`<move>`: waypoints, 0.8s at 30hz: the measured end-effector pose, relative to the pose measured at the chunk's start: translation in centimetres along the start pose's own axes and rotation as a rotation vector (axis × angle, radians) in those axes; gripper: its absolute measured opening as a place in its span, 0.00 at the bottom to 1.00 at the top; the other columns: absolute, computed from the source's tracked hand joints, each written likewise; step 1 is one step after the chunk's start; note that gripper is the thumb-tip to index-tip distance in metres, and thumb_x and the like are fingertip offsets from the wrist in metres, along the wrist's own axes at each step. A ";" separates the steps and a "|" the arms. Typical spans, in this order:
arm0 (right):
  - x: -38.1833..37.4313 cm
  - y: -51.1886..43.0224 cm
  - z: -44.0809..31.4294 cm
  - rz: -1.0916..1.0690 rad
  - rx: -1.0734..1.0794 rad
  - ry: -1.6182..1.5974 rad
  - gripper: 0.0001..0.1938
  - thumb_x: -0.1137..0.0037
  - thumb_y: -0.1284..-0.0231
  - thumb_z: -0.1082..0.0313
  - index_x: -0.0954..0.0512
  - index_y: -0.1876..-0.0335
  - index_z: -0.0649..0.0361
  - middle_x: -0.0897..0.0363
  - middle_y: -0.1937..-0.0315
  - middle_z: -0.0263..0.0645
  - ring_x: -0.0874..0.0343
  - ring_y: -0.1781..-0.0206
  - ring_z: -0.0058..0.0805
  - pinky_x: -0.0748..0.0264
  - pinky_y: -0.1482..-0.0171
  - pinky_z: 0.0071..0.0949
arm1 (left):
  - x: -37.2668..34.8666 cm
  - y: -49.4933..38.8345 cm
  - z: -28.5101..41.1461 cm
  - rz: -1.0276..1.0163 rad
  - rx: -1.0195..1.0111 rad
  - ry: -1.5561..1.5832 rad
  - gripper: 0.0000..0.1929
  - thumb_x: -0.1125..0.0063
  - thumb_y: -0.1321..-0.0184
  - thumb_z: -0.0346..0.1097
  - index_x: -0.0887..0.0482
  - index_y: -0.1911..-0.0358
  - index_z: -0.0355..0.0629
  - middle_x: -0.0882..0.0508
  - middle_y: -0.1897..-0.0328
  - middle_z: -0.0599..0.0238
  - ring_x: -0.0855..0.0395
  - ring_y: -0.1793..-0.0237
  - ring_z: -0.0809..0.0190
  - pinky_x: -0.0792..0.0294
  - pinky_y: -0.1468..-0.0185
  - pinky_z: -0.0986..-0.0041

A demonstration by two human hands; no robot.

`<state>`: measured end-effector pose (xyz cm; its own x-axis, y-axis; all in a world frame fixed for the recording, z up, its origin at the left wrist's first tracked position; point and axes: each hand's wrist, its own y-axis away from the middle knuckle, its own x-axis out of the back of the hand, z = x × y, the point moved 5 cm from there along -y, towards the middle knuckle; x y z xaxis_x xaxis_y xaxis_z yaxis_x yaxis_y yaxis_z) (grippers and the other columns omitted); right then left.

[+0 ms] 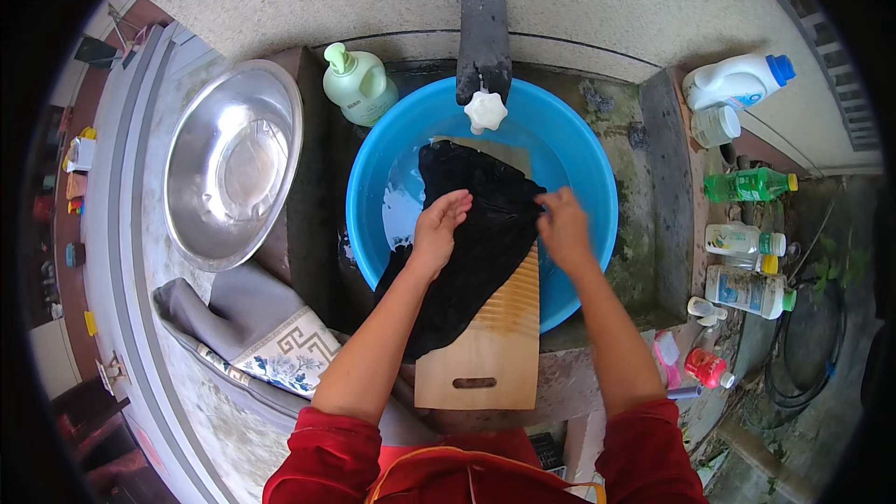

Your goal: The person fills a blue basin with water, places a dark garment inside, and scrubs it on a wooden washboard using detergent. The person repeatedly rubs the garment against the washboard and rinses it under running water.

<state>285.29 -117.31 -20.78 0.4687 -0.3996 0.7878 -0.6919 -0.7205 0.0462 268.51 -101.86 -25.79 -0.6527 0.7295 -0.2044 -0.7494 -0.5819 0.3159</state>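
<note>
A wet black cloth garment (476,238) is spread over a wooden washboard (483,371), which leans in a blue plastic basin (602,224) of water. My right hand (565,227), slightly blurred, pinches the garment's right edge. Over the left part of the cloth is my left hand (439,229), palm turned inward and fingers extended, with nothing gripped; whether it touches the fabric is hard to tell. The garment's lower end hangs across the ridges towards the board's handle slot. Above the basin's far rim sits a tap with a white knob (486,111).
A pale green pump bottle (360,87) stands behind the basin's left rim. On the left are a steel basin (238,168) and folded grey fabric (273,322). Along the sink's right ledge lie a white detergent jug (735,80), a green bottle (745,184) and several other containers.
</note>
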 end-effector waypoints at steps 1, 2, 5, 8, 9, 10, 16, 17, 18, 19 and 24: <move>-0.6 0.6 -1.7 0.048 0.078 -0.115 0.11 0.39 0.49 0.76 0.18 0.57 0.60 0.29 0.61 0.45 0.25 0.55 0.47 0.26 0.53 0.46 | -0.4 -0.7 -0.1 -0.003 -0.076 -0.118 0.17 0.59 0.25 0.25 0.24 0.37 0.35 0.19 0.37 0.56 0.20 0.38 0.58 0.29 0.34 0.70; -1.9 0.9 -2.4 -0.017 0.185 -0.010 0.11 0.39 0.48 0.77 0.19 0.57 0.61 0.30 0.59 0.45 0.26 0.55 0.46 0.26 0.52 0.44 | -0.3 -1.1 -0.1 -0.054 -0.131 -0.352 0.20 0.59 0.30 0.19 0.24 0.37 0.36 0.20 0.35 0.55 0.23 0.34 0.53 0.31 0.31 0.65; -2.8 1.1 -1.8 -0.150 0.306 0.098 0.09 0.39 0.49 0.79 0.19 0.60 0.63 0.30 0.61 0.44 0.27 0.56 0.45 0.26 0.52 0.41 | -2.7 2.3 0.2 -0.297 -0.552 -1.033 0.25 0.56 0.42 0.17 0.23 0.39 0.34 0.22 0.34 0.47 0.26 0.31 0.49 0.35 0.28 0.61; -2.6 0.6 0.4 -0.183 0.277 0.122 0.07 0.40 0.50 0.79 0.20 0.65 0.63 0.30 0.64 0.43 0.26 0.56 0.45 0.25 0.55 0.43 | -3.6 8.2 2.6 -0.476 -0.465 -1.189 0.28 0.51 0.43 0.22 0.28 0.35 0.30 0.29 0.28 0.43 0.35 0.26 0.45 0.43 0.23 0.56; -2.2 0.4 1.0 -0.166 0.247 0.097 0.06 0.41 0.51 0.80 0.20 0.66 0.63 0.30 0.65 0.43 0.26 0.56 0.45 0.25 0.55 0.43 | -3.5 10.7 3.2 -0.495 -0.421 -1.201 0.27 0.46 0.39 0.28 0.29 0.34 0.31 0.31 0.26 0.44 0.35 0.26 0.46 0.44 0.23 0.57; -2.0 0.3 1.5 -0.151 0.217 0.073 0.05 0.42 0.51 0.81 0.21 0.67 0.63 0.30 0.66 0.44 0.26 0.57 0.45 0.25 0.56 0.43 | -3.0 13.1 3.4 -0.518 -0.368 -1.213 0.28 0.43 0.36 0.33 0.30 0.33 0.31 0.32 0.25 0.45 0.35 0.26 0.46 0.44 0.23 0.57; -0.1 1.9 3.6 -0.042 0.221 0.021 0.05 0.45 0.51 0.82 0.22 0.69 0.66 0.29 0.69 0.45 0.25 0.62 0.45 0.27 0.60 0.43 | -1.7 12.8 4.5 -0.459 -0.196 -1.231 0.34 0.51 0.29 0.48 0.39 0.28 0.31 0.42 0.21 0.42 0.45 0.21 0.45 0.53 0.20 0.57; 0.0 2.0 3.8 -0.047 0.209 -0.001 0.05 0.45 0.51 0.82 0.22 0.68 0.67 0.29 0.69 0.46 0.26 0.62 0.45 0.27 0.61 0.42 | -2.2 10.9 4.3 -0.450 -0.244 -1.252 0.34 0.53 0.28 0.49 0.40 0.28 0.30 0.42 0.21 0.41 0.46 0.21 0.44 0.54 0.20 0.56; 0.0 2.2 4.3 -0.054 0.193 -0.014 0.05 0.45 0.51 0.83 0.22 0.68 0.67 0.30 0.69 0.46 0.26 0.63 0.44 0.28 0.61 0.41 | -2.6 8.7 4.0 -0.416 -0.356 -1.250 0.34 0.54 0.27 0.49 0.40 0.28 0.30 0.43 0.21 0.41 0.47 0.21 0.44 0.55 0.20 0.55; 0.3 2.2 4.6 -0.057 0.178 -0.020 0.05 0.46 0.51 0.83 0.22 0.67 0.68 0.30 0.68 0.46 0.26 0.63 0.43 0.28 0.62 0.40 | -2.9 6.2 3.3 -0.373 -0.393 -1.257 0.33 0.54 0.27 0.49 0.39 0.28 0.30 0.43 0.21 0.40 0.47 0.21 0.43 0.55 0.20 0.54; 0.6 1.8 3.6 -0.097 0.160 0.000 0.05 0.46 0.51 0.84 0.23 0.68 0.68 0.31 0.68 0.46 0.27 0.63 0.44 0.30 0.62 0.41 | -1.3 -2.3 0.2 -0.132 -0.312 -1.288 0.34 0.55 0.27 0.51 0.38 0.28 0.31 0.43 0.21 0.41 0.48 0.20 0.44 0.54 0.21 0.54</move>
<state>286.31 -120.88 -22.40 0.5293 -0.3238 0.7842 -0.5469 -0.8369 0.0236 271.06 -101.39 -26.10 -0.1321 0.5030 0.8541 -0.9053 -0.4121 0.1027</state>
